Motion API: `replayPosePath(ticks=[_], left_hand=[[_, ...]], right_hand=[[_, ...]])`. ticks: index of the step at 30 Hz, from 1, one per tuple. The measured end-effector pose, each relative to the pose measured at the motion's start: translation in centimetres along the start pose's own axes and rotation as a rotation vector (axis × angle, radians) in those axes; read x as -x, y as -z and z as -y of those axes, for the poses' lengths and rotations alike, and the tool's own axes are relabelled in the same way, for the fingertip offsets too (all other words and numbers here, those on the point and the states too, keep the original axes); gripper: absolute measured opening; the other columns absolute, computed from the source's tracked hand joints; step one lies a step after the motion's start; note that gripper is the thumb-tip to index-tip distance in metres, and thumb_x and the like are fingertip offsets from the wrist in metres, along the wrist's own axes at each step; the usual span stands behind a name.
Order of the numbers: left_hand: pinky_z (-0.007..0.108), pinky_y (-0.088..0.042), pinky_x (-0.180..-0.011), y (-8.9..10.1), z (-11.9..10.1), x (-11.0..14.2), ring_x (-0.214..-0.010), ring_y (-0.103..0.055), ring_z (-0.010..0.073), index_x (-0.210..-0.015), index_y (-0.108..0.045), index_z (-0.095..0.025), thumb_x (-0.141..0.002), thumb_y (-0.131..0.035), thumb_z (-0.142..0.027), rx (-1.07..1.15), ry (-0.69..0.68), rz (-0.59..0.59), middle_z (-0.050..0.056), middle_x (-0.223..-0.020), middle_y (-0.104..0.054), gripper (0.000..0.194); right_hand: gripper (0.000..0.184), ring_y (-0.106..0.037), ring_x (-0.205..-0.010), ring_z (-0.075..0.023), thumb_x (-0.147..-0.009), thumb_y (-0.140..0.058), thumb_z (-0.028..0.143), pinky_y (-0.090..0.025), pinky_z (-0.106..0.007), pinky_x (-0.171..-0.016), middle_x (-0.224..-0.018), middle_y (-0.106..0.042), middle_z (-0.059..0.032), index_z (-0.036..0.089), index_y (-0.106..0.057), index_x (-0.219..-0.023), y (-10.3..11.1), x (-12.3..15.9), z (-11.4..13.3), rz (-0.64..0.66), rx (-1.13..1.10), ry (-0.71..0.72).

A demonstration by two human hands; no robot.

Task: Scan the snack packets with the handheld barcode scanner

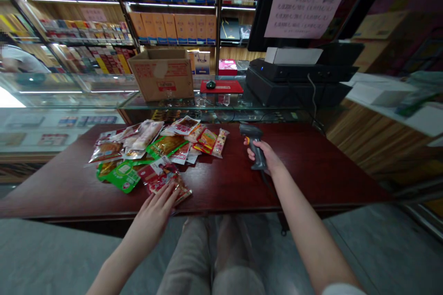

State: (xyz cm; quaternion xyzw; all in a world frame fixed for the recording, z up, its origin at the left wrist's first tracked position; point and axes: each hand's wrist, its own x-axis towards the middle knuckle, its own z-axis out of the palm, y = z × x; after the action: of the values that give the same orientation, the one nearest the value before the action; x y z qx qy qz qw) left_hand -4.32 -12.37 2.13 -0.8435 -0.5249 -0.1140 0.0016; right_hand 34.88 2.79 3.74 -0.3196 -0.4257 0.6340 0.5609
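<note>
My right hand [265, 152] is wrapped round the grip of a dark handheld barcode scanner [258, 150], held over the table with its head pointing away to the left. My left hand [161, 203] lies with outstretched fingers on a red snack packet [161, 175] near the table's front edge. My left thumb is mostly hidden. Beyond it spreads a pile of snack packets: a green packet [124, 176], a clear packet with brown food [107, 151], a white packet [148, 134] and a long narrow packet [220, 143] at the right end.
The dark red wooden table [221, 189] stands against a glass counter. On the counter are an open cardboard box [166, 76], a mouse [211, 85] on a red mat [228, 86], and a monitor with a paper notice [304, 2]. Shelves line the back; a person [22, 57] is far left.
</note>
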Motion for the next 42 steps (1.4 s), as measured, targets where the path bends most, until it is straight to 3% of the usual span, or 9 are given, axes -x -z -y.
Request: replayPosePath(ticks=[6,10,15,18,25,27,30,35,42], left_hand=[[0.044,-0.041,-0.114,3.7,-0.4,-2.8,-0.137,-0.051,0.024,-0.151,-0.04,-0.03,-0.099,-0.035,-0.029,0.319,0.157,-0.446,0.007,-0.149,-0.053,0.052],[0.047,-0.032,-0.12,5.2,-1.5,-7.6,-0.145,-0.039,0.0238,-0.152,-0.036,-0.029,-0.098,-0.034,-0.02,0.308,0.151,-0.66,0.009,-0.154,-0.046,0.055],[0.056,-0.028,-0.119,2.3,-1.5,-16.2,-0.146,-0.034,0.034,-0.142,-0.052,-0.015,-0.095,-0.041,-0.016,0.104,0.019,-0.32,0.018,-0.153,-0.046,0.048],[0.061,-0.021,-0.119,0.6,-1.6,-19.0,-0.147,-0.031,0.039,-0.135,-0.06,-0.015,-0.096,-0.049,-0.033,-0.06,-0.027,-0.155,0.018,-0.151,-0.048,0.044],[0.065,-0.008,-0.12,1.8,-2.4,-19.3,-0.147,-0.031,0.0383,-0.137,-0.057,-0.016,-0.097,-0.046,-0.044,0.047,-0.037,-0.278,0.017,-0.148,-0.051,0.05],[0.06,-0.01,-0.122,2.4,-3.3,-19.3,-0.142,-0.041,0.0348,-0.129,-0.061,-0.013,-0.097,-0.048,-0.041,0.174,-0.045,-0.366,0.018,-0.139,-0.059,0.045],[0.05,-0.034,-0.114,2.6,-5.1,-19.7,-0.122,-0.059,0.029,-0.119,-0.063,-0.013,-0.095,-0.05,-0.04,0.541,-0.028,-0.384,0.016,-0.121,-0.067,0.039],[0.035,-0.052,-0.087,1.7,-7.2,-20.4,-0.095,-0.066,0.0222,-0.106,-0.064,-0.012,-0.085,-0.065,-0.049,1.378,0.03,-0.081,0.011,-0.1,-0.071,0.043],[0.026,-0.055,-0.079,0.8,-6.5,-18.1,-0.089,-0.068,0.0146,-0.111,-0.058,-0.02,-0.073,-0.082,-0.031,2.082,0.231,-0.102,0.002,-0.097,-0.071,0.046]], right_hand=[[0.018,-0.049,-0.051,-0.0072,-0.078,-0.067,0.028,-0.041,-0.021,-0.04,-0.096,-0.07,-0.0054,0.017,-0.066,-0.092,-0.1,0.1,0.1,-0.048,-0.011,-0.006],[0.02,-0.049,-0.052,-0.0075,-0.076,-0.068,0.029,-0.042,-0.021,-0.041,-0.096,-0.07,-0.0054,0.016,-0.068,-0.091,-0.1,0.2,0.1,-0.06,-0.012,-0.018],[0.021,-0.048,-0.051,-0.0079,-0.075,-0.068,0.03,-0.041,-0.022,-0.041,-0.096,-0.071,-0.0059,0.017,-0.069,-0.091,0.1,0.0,-0.2,-0.069,-0.004,-0.027],[0.022,-0.048,-0.051,-0.0081,-0.074,-0.068,0.032,-0.04,-0.023,-0.041,-0.096,-0.071,-0.0055,0.017,-0.069,-0.092,0.4,-0.1,-0.3,-0.075,-0.002,-0.024],[0.027,-0.051,-0.053,-0.0125,-0.078,-0.06,0.039,-0.042,-0.027,-0.047,-0.079,-0.069,-0.0051,0.017,-0.068,-0.091,-0.9,0.3,0.3,-0.058,0.029,-0.078],[0.028,-0.056,-0.059,-0.0145,-0.077,-0.059,0.039,-0.047,-0.029,-0.052,-0.089,-0.071,-0.0062,0.018,-0.066,-0.093,-2.6,0.6,0.3,-0.067,0.026,-0.051],[0.026,-0.062,-0.069,-0.0161,-0.074,-0.063,0.033,-0.05,-0.03,-0.059,-0.097,-0.071,-0.0043,0.02,-0.063,-0.097,-6.0,0.9,-0.2,-0.119,0.072,0.027],[0.039,-0.065,-0.089,-0.0196,-0.068,-0.075,0.031,-0.054,-0.034,-0.08,-0.1,-0.069,-0.0017,0.024,-0.057,-0.102,-11.3,0.4,-1.8,-0.144,0.099,0.137],[0.046,-0.057,-0.116,-0.023,-0.068,-0.073,0.03,-0.043,-0.041,-0.106,-0.127,-0.057,-0.0054,0.027,-0.067,-0.113,-13.0,0.3,-3.7,-0.155,0.395,0.203]])
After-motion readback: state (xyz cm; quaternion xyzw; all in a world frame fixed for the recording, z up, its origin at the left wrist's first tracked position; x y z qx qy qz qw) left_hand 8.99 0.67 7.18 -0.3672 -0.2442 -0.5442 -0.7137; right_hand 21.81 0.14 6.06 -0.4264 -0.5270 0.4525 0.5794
